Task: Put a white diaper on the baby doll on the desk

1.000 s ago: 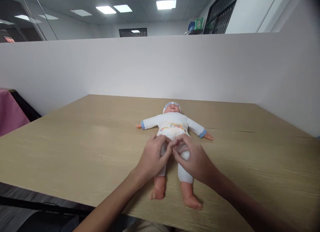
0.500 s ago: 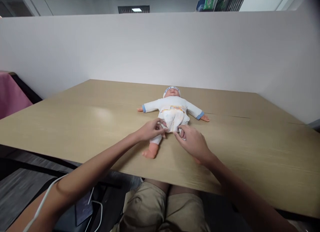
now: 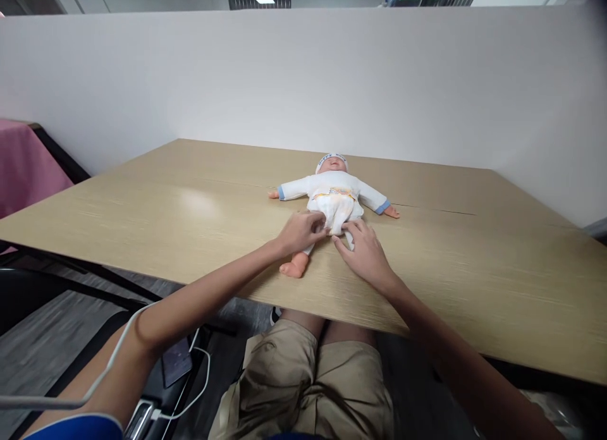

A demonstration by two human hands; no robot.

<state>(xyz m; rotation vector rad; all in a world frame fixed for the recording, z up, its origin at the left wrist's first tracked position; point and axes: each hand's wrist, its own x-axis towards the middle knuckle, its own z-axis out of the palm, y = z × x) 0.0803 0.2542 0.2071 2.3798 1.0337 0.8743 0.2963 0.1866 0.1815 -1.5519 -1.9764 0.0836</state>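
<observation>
A baby doll (image 3: 333, 190) in a white suit with blue cuffs and a white cap lies on its back on the wooden table (image 3: 190, 206), arms spread. A white diaper (image 3: 334, 211) covers its hips. My left hand (image 3: 301, 232) is curled at the doll's left hip, fingers pinching the diaper's lower edge. My right hand (image 3: 364, 253) rests over the doll's other leg, fingertips on the diaper. One bare doll foot (image 3: 293, 268) shows below my left hand.
A white partition wall (image 3: 303, 79) closes the table's far and right sides. A pink cloth (image 3: 23, 168) lies at the far left. Below the table's near edge are my lap in khaki shorts (image 3: 303, 383), a phone (image 3: 176, 361) and a white cable (image 3: 109, 364).
The view has tilted down, so the doll sits higher and farther in frame. Both hands stayed at the diaper, moving from over the legs up to the hips.
</observation>
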